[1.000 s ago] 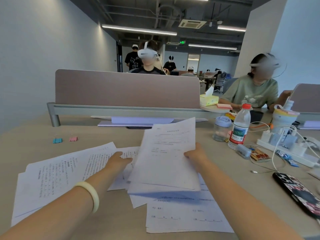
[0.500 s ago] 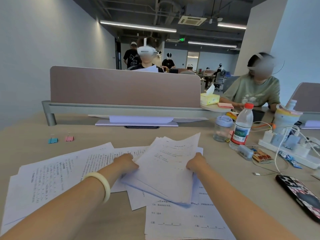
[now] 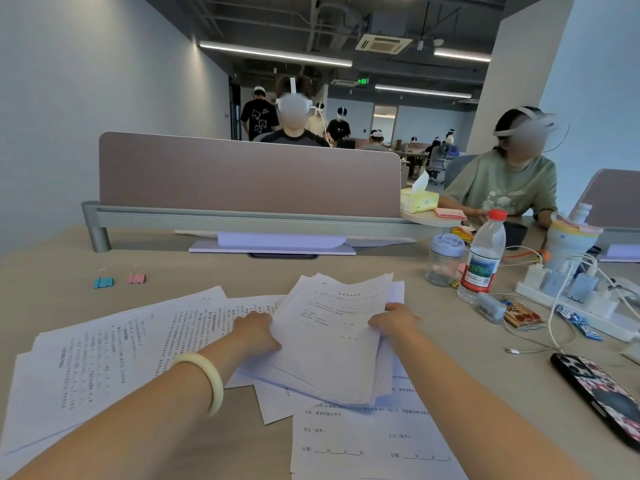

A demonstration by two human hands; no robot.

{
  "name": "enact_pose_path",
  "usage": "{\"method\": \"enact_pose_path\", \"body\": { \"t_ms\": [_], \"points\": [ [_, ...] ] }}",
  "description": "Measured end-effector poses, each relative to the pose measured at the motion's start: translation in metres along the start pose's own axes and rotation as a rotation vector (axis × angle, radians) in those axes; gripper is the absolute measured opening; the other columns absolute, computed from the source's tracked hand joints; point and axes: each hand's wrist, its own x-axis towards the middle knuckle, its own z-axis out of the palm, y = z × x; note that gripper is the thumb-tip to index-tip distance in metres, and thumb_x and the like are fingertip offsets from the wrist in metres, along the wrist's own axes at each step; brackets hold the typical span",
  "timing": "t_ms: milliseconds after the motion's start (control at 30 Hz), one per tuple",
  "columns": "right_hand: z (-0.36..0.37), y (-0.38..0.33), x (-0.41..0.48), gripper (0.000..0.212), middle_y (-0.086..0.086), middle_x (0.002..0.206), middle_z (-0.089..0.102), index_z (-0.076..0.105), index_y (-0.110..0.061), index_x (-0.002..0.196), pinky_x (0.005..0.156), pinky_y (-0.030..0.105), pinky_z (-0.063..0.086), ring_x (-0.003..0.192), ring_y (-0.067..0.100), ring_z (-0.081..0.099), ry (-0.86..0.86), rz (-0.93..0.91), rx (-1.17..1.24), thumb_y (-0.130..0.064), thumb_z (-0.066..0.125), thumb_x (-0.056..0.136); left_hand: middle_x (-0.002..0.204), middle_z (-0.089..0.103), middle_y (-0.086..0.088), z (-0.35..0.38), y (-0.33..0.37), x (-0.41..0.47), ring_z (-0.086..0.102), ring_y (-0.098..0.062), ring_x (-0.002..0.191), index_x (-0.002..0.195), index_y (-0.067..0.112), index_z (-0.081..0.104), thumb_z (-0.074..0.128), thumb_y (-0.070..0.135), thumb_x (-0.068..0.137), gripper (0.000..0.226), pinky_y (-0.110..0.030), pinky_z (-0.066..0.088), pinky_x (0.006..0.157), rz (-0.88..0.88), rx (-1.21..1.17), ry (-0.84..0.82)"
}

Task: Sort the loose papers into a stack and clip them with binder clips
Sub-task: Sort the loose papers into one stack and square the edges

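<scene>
- Sheet (image 3: 370, 441), loose, a printed form with blank lines; it lies nearest you on the table (image 3: 485, 358), partly under the other pages.
- Bangle (image 3: 212, 382), pale, on your left wrist.
- Stack of papers (image 3: 332, 341), held between your two hands at the middle of the table, turned askew over the sheets beneath it, corners not squared.
- Left hand (image 3: 258, 332): your fingers curl onto the stack's left edge and grip it.
- Right hand (image 3: 393, 322): your fingers curl round the stack's right edge, thumb on the top page.
- Loose papers (image 3: 104, 358), densely printed and overlapping, fanned out to the left of your left arm.
- Phone (image 3: 602, 396), patterned case, at the table's right edge.
- Blue binder clip (image 3: 103, 281) and pink binder clip (image 3: 137, 278), side by side on bare tabletop, beyond the loose papers and well apart from your hands.
- Water bottle (image 3: 483, 258), red cap, upright, just beside a small lidded jar (image 3: 445, 259); a power strip (image 3: 571, 299) with plugs and cables to their right.
- Desk divider (image 3: 249, 174), mauve panel on a grey rail, across the far side of the table.
- People in headsets, seated and standing beyond the divider.
</scene>
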Motion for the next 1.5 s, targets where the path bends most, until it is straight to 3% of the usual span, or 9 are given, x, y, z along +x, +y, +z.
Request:
{"method": "enact_pose_path", "body": {
  "t_ms": [133, 267, 533, 733, 933, 1000, 1100, 1200, 1500],
  "points": [
    [-0.002, 0.009, 0.003, 0.073, 0.02, 0.14, 0.036, 0.032, -0.006, 0.142, 0.089, 0.035, 0.046, 0.101, 0.034, 0.056, 0.069, 0.014, 0.255, -0.002, 0.069, 0.079, 0.133, 0.049, -0.007, 0.001, 0.0, -0.001, 0.046, -0.027, 0.124, 0.122, 0.014, 0.05, 0.06, 0.034, 0.085, 0.043, -0.031, 0.034, 0.1, 0.017, 0.029, 0.004],
    [0.005, 0.017, 0.007, 0.054, 0.023, 0.127, 0.059, 0.055, 0.008, 0.123, 0.098, 0.046, 0.049, 0.114, 0.038, 0.058, -0.092, 0.114, 0.287, 0.0, 0.076, 0.074, 0.131, 0.051, -0.006, 0.007, 0.0, 0.001, 0.046, -0.027, 0.121, 0.123, 0.013, 0.052, 0.06, 0.036, 0.085, 0.045, -0.031, 0.035, 0.098, 0.055, 0.03, 0.002],
    [-0.006, 0.012, -0.01, 0.047, 0.022, 0.126, 0.058, 0.049, 0.003, 0.127, 0.087, 0.044, 0.05, 0.102, 0.035, 0.058, -0.207, 0.029, 0.315, 0.011, 0.06, 0.081, 0.125, 0.057, -0.002, 0.005, 0.0, -0.003, 0.05, -0.025, 0.122, 0.113, 0.02, 0.054, 0.062, 0.037, 0.083, 0.035, -0.029, 0.04, 0.099, 0.089, -0.127, -0.063],
    [-0.039, 0.011, -0.023, 0.042, 0.022, 0.118, 0.061, 0.049, 0.001, 0.129, 0.081, 0.045, 0.052, 0.09, 0.034, 0.061, -0.359, -0.031, 0.548, 0.008, 0.054, 0.088, 0.146, 0.041, -0.005, -0.008, 0.003, -0.013, 0.051, -0.022, 0.121, 0.148, 0.015, 0.025, 0.065, 0.045, 0.081, 0.083, -0.029, 0.039, 0.101, 0.047, -0.647, -0.033],
    [-0.057, 0.007, -0.043, 0.026, 0.007, 0.092, 0.074, 0.061, -0.009, 0.11, 0.068, 0.035, 0.061, 0.076, 0.022, 0.072, -0.538, -0.176, 0.597, 0.004, 0.057, 0.088, 0.114, 0.072, -0.005, -0.026, -0.002, -0.03, 0.069, -0.023, 0.103, 0.12, 0.011, 0.061, 0.089, 0.046, 0.046, 0.087, -0.033, 0.057, 0.084, 0.274, -1.247, -0.242],
    [-0.058, 0.001, -0.049, 0.028, 0.002, 0.092, 0.076, 0.062, -0.014, 0.109, 0.065, 0.032, 0.061, 0.077, 0.018, 0.074, -0.556, -0.253, 0.577, 0.004, 0.059, 0.087, 0.111, 0.073, -0.003, -0.032, 0.001, -0.038, 0.071, -0.022, 0.097, 0.121, 0.011, 0.06, 0.091, 0.043, 0.043, 0.09, -0.032, 0.058, 0.081, 0.313, -1.269, -0.125],
    [-0.06, -0.017, -0.068, 0.031, -0.005, 0.097, 0.072, 0.058, -0.02, 0.111, 0.062, 0.023, 0.059, 0.079, 0.01, 0.072, -0.499, -0.358, 0.541, 0.0, 0.061, 0.087, 0.116, 0.066, -0.007, -0.048, 0.011, -0.05, 0.067, -0.022, 0.091, 0.128, 0.006, 0.054, 0.069, 0.014, 0.083, 0.048, -0.037, 0.051, 0.089, 0.299, -1.252, 0.134],
    [-0.061, -0.035, -0.081, 0.028, -0.003, 0.102, 0.068, 0.057, -0.016, 0.114, 0.052, 0.013, 0.054, 0.082, 0.008, 0.066, -0.453, -0.409, 0.54, -0.003, 0.061, 0.089, 0.119, 0.063, -0.008, -0.068, 0.016, -0.059, 0.063, -0.025, 0.099, 0.127, 0.007, 0.054, 0.057, 0.008, 0.091, 0.036, -0.037, 0.048, 0.092, 0.32, -1.174, 0.322],
    [-0.055, -0.05, -0.092, 0.039, 0.004, 0.118, 0.07, 0.063, -0.014, 0.12, 0.07, 0.023, 0.059, 0.102, 0.018, 0.069, -0.529, -0.462, 0.5, -0.008, 0.07, 0.082, 0.113, 0.066, -0.003, -0.07, 0.01, -0.077, 0.064, -0.02, 0.094, 0.122, 0.014, 0.058, 0.072, 0.016, 0.081, 0.044, -0.032, 0.049, 0.08, 0.281, -1.195, 0.329]
  ]
}}
